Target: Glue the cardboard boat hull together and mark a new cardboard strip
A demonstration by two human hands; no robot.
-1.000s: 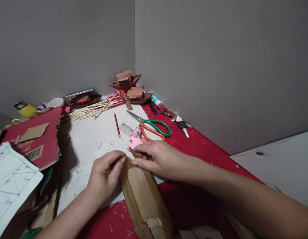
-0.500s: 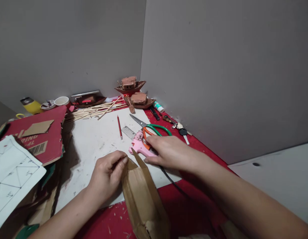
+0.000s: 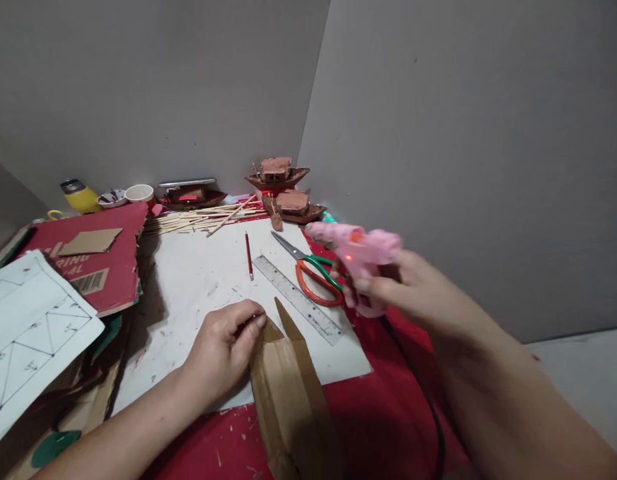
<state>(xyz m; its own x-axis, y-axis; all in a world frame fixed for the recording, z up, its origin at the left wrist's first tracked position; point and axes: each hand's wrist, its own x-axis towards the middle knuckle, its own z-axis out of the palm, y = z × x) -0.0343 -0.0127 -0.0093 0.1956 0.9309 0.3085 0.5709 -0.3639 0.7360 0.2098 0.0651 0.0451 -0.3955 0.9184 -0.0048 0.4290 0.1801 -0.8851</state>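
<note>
Between thumb and fingers, my left hand (image 3: pixel 232 347) pinches the far corner of a folded brown cardboard piece (image 3: pixel 283 380), shaped like a long hull with raised sides. My right hand (image 3: pixel 388 287) grips a pink glue gun (image 3: pixel 361 250) in the air, its nozzle toward the left and a small light glowing on its side. The gun's black cord (image 3: pixel 423 387) trails down toward me. Below and left of the gun lie scissors (image 3: pixel 316 280) with one green and one orange handle. A clear ruler (image 3: pixel 298 300) and a red pencil (image 3: pixel 249 257) rest on the white sheet (image 3: pixel 183 287).
Brown model boats (image 3: pixel 293 205) and thin wooden sticks (image 3: pixel 198 220) sit along the back by the grey wall (image 3: pixel 438 133). On the left are a red cardboard sheet (image 3: pixel 88 227), a paper with a drawn pattern (image 3: pixel 43 327), a cup (image 3: pixel 140 193) and a yellow bottle (image 3: pixel 81 198).
My right hand has lifted the glue gun off the table, up and to the right, uncovering the ruler and scissors handles. My left hand keeps its pinch on the cardboard.
</note>
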